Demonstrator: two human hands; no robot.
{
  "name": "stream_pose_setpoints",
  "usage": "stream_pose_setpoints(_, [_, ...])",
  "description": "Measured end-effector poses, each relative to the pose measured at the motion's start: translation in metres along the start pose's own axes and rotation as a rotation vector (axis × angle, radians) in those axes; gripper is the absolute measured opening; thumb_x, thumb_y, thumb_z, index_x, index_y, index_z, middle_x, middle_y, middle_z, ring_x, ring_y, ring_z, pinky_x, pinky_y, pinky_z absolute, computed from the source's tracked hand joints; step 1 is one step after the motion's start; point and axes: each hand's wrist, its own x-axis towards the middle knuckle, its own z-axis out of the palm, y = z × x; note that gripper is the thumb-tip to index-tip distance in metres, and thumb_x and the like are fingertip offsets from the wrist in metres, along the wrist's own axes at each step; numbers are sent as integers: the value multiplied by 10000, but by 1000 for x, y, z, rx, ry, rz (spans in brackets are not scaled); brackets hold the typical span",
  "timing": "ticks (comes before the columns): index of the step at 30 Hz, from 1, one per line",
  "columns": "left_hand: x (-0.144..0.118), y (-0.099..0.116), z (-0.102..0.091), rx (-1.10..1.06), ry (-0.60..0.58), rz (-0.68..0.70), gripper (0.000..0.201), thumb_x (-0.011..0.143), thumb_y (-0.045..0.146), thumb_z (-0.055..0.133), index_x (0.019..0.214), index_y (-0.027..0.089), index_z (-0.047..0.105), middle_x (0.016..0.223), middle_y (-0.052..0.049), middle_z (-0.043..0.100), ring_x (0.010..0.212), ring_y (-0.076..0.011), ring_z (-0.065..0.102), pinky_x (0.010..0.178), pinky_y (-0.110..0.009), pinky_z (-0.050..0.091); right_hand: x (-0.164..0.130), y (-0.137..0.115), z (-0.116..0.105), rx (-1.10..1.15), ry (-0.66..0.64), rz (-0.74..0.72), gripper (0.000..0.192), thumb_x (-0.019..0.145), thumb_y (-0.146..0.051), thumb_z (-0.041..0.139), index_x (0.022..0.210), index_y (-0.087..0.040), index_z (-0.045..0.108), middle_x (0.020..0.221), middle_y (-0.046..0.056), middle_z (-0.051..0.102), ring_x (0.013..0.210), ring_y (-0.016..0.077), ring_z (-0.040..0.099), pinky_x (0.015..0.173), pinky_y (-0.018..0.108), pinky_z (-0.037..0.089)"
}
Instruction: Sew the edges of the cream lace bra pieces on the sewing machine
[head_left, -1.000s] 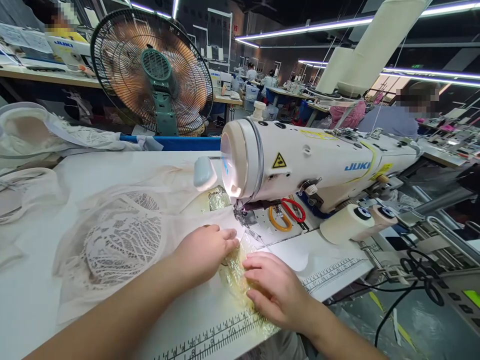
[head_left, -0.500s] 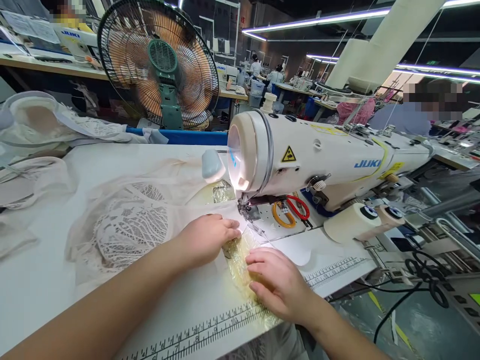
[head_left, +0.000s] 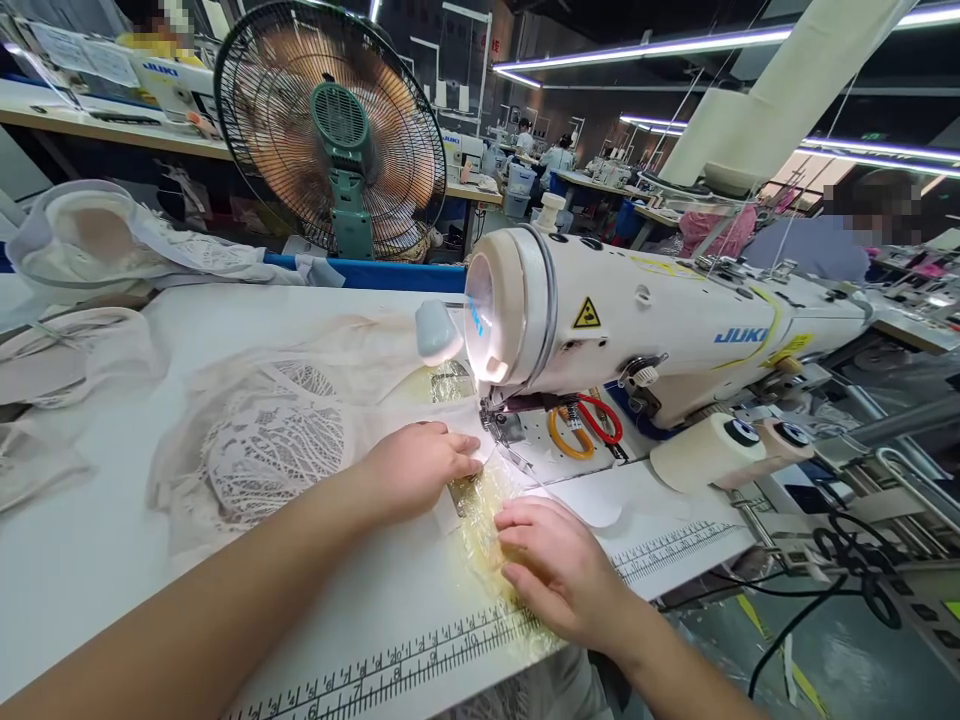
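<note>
My left hand (head_left: 420, 465) lies on pale sheer fabric (head_left: 386, 425) just left of the presser foot (head_left: 501, 425), its thumb and forefinger closed together at the cloth. The fabric stretches leftward to a lace-covered cup (head_left: 277, 450) lying flat on the table. Nearer the table's front edge, my right hand (head_left: 559, 560) rests with bent fingers on a yellowish, crinkled clear film (head_left: 480, 540); a gap shows between its thumb and fingers. Both hands are in front of the white sewing machine (head_left: 660, 310). Cloth under the left palm is hidden.
Orange- and red-handled scissors (head_left: 571, 435) lie on the machine bed beside thread cones (head_left: 705, 450). Other lace pieces (head_left: 82, 350) are at the left. Behind the table stands a large fan (head_left: 337, 130). A ruler tape (head_left: 397, 665) runs along the front edge. Another person (head_left: 810, 240) sits beyond the machine.
The view has turned slightly left, so the machine, fan and lace appear a little farther right. Both hands stay almost where they were.
</note>
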Motion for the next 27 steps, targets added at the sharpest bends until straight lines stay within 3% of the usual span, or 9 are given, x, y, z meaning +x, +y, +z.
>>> stream_pose_setpoints(12, [-2,-3,5,51,101,9,395,766,50,482,1048,249,675,1148,-24,649,845,-205,601,713,-289,442,-1,-1,3,1,35,-14,203,808,-181,511,999,-191,581,998,94,652,954,224,595,854,396,503])
stream_pose_setpoints(17, [-1,-5,2,72,113,-38,360,749,25,473,946,232,692,1141,-21,645,838,-206,595,725,-301,448,0,-1,5,-14,29,-12,195,798,-176,509,979,-200,576,978,82,654,948,216,594,838,378,512])
stream_pose_setpoints(22, [-3,-2,-1,123,115,-117,323,735,22,482,916,202,680,968,-58,668,795,-219,579,670,-308,441,2,-3,8,-26,20,-22,166,808,-172,492,951,-200,573,979,79,651,949,208,589,843,367,498])
stream_pose_setpoints(27, [-4,7,-7,114,89,-153,310,733,63,536,986,187,665,1003,-81,659,861,-253,591,708,-332,472,23,-23,22,-94,-108,-41,219,807,-207,522,1017,-167,569,1088,102,612,982,229,564,855,369,487])
